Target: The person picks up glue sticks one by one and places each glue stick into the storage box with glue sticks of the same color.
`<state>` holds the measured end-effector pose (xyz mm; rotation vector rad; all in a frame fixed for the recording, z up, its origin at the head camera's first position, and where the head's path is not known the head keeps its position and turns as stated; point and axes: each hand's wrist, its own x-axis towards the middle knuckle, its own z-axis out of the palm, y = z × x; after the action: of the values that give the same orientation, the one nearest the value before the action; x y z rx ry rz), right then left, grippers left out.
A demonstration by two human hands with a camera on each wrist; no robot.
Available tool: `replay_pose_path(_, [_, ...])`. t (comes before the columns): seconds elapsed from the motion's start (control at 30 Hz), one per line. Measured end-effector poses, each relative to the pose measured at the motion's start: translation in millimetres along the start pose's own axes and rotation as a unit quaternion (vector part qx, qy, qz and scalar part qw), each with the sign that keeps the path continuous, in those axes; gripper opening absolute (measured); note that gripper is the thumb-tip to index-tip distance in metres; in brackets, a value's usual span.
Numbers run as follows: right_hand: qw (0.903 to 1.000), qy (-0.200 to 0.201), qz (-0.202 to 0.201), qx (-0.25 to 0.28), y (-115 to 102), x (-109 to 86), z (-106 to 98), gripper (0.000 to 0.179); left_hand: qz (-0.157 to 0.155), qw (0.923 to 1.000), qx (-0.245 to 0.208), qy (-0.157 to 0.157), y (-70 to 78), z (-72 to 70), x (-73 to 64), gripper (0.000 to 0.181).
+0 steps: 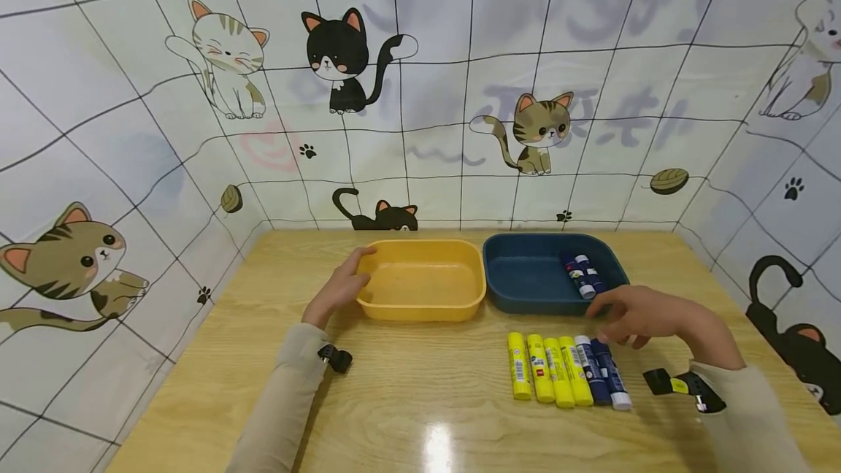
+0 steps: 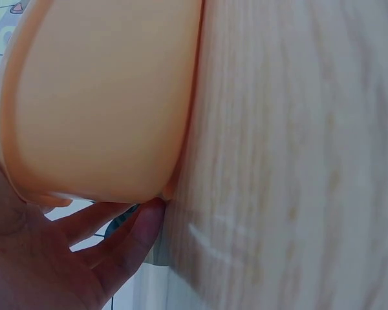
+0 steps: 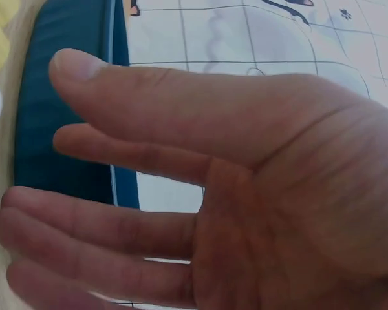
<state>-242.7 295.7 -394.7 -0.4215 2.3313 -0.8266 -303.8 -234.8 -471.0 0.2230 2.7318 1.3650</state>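
At the left end of a yellow plastic bin (image 1: 420, 312), my left hand (image 1: 338, 289) grips the rim. The left wrist view has its fingers (image 2: 139, 229) against the outside of the end wall. My right hand (image 1: 647, 312) hovers between the front right corner of a dark blue bin (image 1: 532, 305) and a row of glue sticks, holding nothing. Its fingers are spread and nearly straight in the right wrist view. The row has several yellow glue sticks (image 1: 540, 369) and two dark blue glue sticks (image 1: 594, 378) at its right end. Two more blue sticks (image 1: 578, 277) lie inside the blue bin.
Both bins stand side by side toward the back of a wooden table (image 1: 407, 378). A white grid-patterned cloth (image 1: 434, 93) with cartoon cats hangs behind and at both sides. Each forearm wears a black strap, like the right strap (image 1: 690, 389).
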Motion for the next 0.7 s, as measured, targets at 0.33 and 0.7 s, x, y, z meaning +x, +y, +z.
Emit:
replay_pose_path(0.33, [0.9955,-0.007,0.081,-0.048,2,6.7,10,0.041,0.002,1.0,0.003,0.0,2.2,2.2,3.1,0.061])
replay_pose_path(0.7, [0.993,-0.019,0.098,-0.062,0,19.1,15,0.034,0.001,1.0,0.002,-0.004,3.1,-1.3,0.7,0.062])
